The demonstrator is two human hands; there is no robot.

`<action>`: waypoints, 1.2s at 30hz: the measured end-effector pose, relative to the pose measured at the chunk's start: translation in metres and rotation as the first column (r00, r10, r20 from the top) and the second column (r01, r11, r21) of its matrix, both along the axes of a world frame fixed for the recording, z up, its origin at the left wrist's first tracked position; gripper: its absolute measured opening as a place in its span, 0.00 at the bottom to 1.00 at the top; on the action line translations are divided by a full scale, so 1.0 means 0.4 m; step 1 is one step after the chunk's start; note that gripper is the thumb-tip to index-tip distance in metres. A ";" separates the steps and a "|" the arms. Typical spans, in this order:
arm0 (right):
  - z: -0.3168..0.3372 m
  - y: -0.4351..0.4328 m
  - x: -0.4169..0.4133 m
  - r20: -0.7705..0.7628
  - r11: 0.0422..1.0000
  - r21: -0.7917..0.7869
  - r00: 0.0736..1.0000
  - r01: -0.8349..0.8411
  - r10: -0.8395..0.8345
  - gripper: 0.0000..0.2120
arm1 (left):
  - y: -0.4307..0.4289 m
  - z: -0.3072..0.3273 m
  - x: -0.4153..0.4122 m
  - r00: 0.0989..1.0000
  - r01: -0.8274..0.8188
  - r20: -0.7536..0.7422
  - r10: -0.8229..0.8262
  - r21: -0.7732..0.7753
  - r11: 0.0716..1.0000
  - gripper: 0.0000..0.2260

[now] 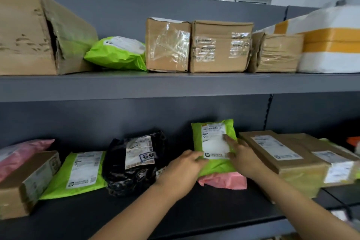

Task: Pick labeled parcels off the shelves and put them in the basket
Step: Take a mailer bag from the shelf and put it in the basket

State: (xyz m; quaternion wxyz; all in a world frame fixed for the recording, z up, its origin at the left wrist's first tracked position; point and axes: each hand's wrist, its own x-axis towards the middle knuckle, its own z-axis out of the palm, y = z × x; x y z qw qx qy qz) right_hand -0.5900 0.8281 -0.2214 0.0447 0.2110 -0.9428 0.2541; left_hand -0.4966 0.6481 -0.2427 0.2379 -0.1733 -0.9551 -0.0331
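The parcel in play was a green plastic mailer bag (pixel 214 142) with a white printed label facing up. It sat on the lower grey metal shelf (pixel 175 216) and lay across a crumpled pink plastic bag (pixel 224 181). Its long axis ran nearly from 12 o'clock to 6 o'clock, with the far end tipped up toward the back panel and the near end closest to the person.

Both hands were already on it, one on each side of that axis. The left hand (pixel 183 169) came in from 8 o'clock, and its fingers seemed to close round the lower left edge. The right hand (pixel 243 160) came in from 4 o'clock and lay flat, fingers straight and spread over the right half of the label, the forefinger reaching toward 12 o'clock.

Neither hand was clearly nearer than the other. The bag stood dead ahead between them, so I judged a pull straight back toward 6 o'clock would bring it off the pink bag.

A wrinkled black plastic bag (pixel 134 161) lay near at 9 o'clock, and a flat brown cardboard box (pixel 272 150) sat just beside it at 3 o'clock. I saw no basket from where I stood.
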 end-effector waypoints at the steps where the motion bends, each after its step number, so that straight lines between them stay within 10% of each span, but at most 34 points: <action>1: -0.004 0.001 -0.007 0.055 0.999 0.035 0.998 0.010 -0.012 0.30 | -0.002 -0.002 -0.003 0.999 0.029 -0.041 -0.030 -0.024 0.999 0.14; 12: 0.016 -0.041 -0.035 0.038 0.976 0.212 0.998 0.044 -0.054 0.29 | -0.178 0.080 0.096 0.927 -0.355 -0.082 0.367 0.130 0.926 0.21; 21: 0.076 -0.146 0.064 -0.333 0.977 0.211 0.937 -0.034 0.104 0.25 | -0.316 0.060 0.206 0.813 -0.556 0.014 0.582 0.320 0.768 0.18; 27: 0.068 -0.277 0.143 -0.173 0.949 0.082 0.933 -0.304 0.314 0.29 | -0.333 0.005 0.224 0.771 -0.634 0.273 0.575 0.411 0.655 0.28; 36: -0.028 -0.374 0.127 0.164 0.967 -0.127 0.957 -0.220 0.239 0.25 | -0.332 -0.049 0.231 0.773 -0.630 0.348 0.530 0.514 0.582 0.28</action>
